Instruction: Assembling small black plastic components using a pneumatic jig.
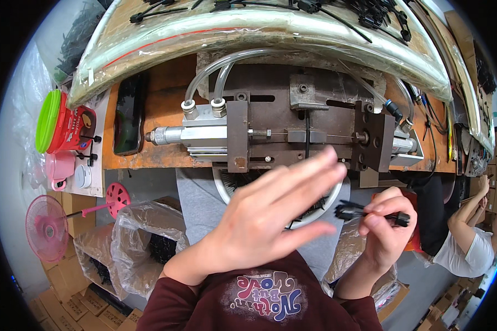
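Observation:
My left hand (276, 207) is stretched out flat in front of the metal fixture (270, 124), fingers extended, with nothing visible in it. Between the thumb and fingers of my right hand (389, 229) are black plastic pieces (350, 211), their ends sticking out on both sides; how many there are I cannot tell. A thin black rod (307, 132) lies across the small block at the fixture's middle. Below, a white round basin (222, 190) with black pieces rests on my lap, mostly covered by my left hand.
Air cylinders (204, 135) with clear hoses flank the fixture on the wooden bench (171, 110). A dark phone (130, 118), red tub (72, 127) and pink fan (47, 227) are at left. Plastic-lined boxes (143, 237) stand below. Another person (469, 243) sits at right.

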